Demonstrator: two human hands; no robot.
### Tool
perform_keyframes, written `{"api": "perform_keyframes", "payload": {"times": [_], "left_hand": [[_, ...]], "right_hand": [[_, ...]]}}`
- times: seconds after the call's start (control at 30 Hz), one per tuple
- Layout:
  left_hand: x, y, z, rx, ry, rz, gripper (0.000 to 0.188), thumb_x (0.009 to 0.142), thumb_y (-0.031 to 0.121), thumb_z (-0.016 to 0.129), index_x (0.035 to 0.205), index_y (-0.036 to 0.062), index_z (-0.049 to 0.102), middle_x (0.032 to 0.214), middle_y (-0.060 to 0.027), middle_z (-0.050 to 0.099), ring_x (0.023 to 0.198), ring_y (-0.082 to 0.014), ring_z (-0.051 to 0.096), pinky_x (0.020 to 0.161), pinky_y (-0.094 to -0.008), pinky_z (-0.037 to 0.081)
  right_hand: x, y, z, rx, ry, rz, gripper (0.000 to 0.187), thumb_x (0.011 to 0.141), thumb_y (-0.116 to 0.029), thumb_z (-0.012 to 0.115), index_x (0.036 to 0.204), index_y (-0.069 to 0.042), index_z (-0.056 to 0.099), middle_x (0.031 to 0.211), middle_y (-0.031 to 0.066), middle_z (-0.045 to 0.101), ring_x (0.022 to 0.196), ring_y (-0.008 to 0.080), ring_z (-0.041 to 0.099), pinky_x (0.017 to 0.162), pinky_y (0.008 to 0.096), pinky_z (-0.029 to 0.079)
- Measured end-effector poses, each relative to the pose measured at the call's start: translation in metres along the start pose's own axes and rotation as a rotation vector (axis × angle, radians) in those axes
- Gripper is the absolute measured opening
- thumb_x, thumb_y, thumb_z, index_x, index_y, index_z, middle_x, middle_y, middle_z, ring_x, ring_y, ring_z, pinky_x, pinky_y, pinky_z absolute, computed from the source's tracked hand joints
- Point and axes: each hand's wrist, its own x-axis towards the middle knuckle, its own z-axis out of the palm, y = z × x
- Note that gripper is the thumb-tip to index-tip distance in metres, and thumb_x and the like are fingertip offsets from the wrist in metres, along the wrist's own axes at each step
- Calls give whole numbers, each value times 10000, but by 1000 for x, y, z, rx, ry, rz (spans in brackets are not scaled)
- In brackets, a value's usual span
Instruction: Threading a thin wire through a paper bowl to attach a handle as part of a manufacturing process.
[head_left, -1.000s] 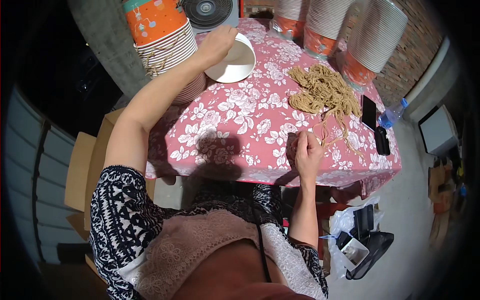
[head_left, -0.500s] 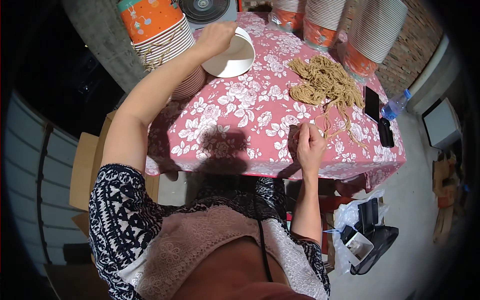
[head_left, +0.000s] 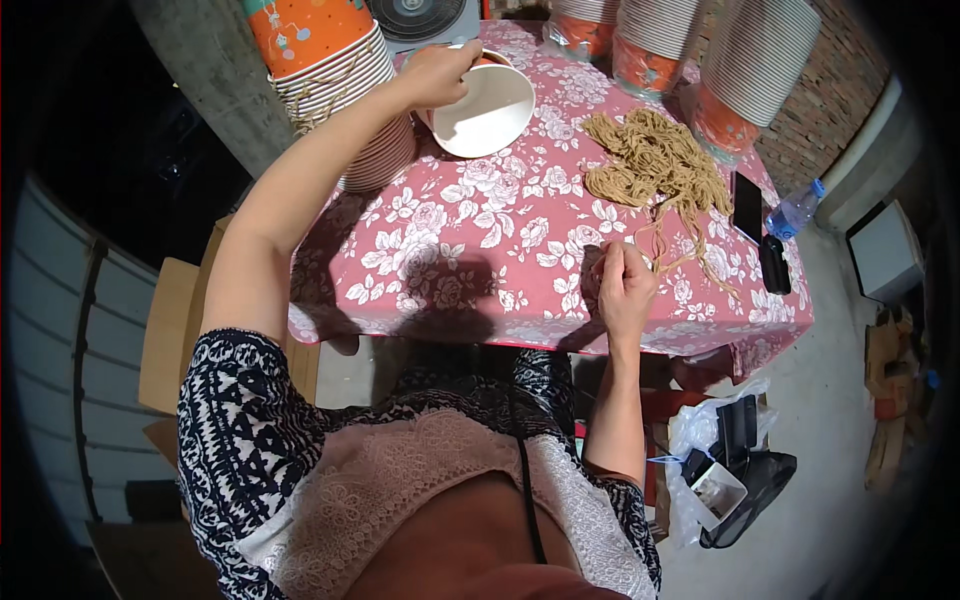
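At the far left of the table my left hand (head_left: 442,76) grips the rim of a paper bucket (head_left: 490,115), white inside with a bit of orange outside. The bucket is tilted, its mouth turned toward me. Close beside it rises a tall stack of nested paper buckets (head_left: 345,100), with tan cords hanging over their rims. My right hand (head_left: 627,292) is closed above the near table edge; what its fingers hold, if anything, is hidden. Loose strands from a tan heap of cord (head_left: 655,165) run down close to that hand.
More bucket stacks (head_left: 755,70) in clear wrap stand along the back right. A phone (head_left: 746,207), a black case (head_left: 773,265) and a plastic bottle (head_left: 796,210) lie at the right edge. A round-topped grey appliance (head_left: 415,18) sits at the back. Floral cloth (head_left: 540,300) covers the table.
The bucket in my left hand has shifted right and tipped, so more of its white inside and some orange outside show. My right hand has hardly moved.
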Motion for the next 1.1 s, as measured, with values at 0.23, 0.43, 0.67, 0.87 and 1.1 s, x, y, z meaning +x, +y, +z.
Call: {"api": "perform_keyframes", "payload": {"times": [0.23,0.43,0.67,0.87,1.1], "left_hand": [[-24,-2,-29,-101,-137,-65,298,795,76,558,1087,90,503,900,-178,649,851,-385,648,707,-482,470],[-42,-8,-20,63,139,234,239,817,181,615,1019,61,571,806,-148,650,782,-337,653,655,-478,488],[-54,16,-42,-332,290,18,370,788,133,582,1130,26,674,794,-95,662,680,-151,610,648,-311,496],[-71,53,-56,-872,-158,-460,182,862,98,564,927,-49,651,779,-42,657,682,-96,612,620,-251,481],[-118,85,-36,-1217,-161,-706,263,924,143,524,937,-100,623,748,-164,668,500,-177,636,388,-269,513]], "right_hand": [[-1,-5,-1,3,-10,41,218,990,-124,555,872,21,666,578,64,557,524,106,517,499,296,414],[1,-5,-2,26,-27,65,242,1006,-152,545,891,20,671,591,41,558,535,93,520,507,283,414],[-1,-3,-2,-15,-16,67,236,1006,-150,553,896,21,672,605,28,572,545,85,520,510,274,410],[0,-7,-3,34,-14,65,230,1003,-112,542,868,29,662,607,24,576,548,78,511,513,265,412],[-1,-3,-7,273,61,41,243,1017,-112,529,869,30,659,671,14,628,583,60,521,525,236,413]]}}
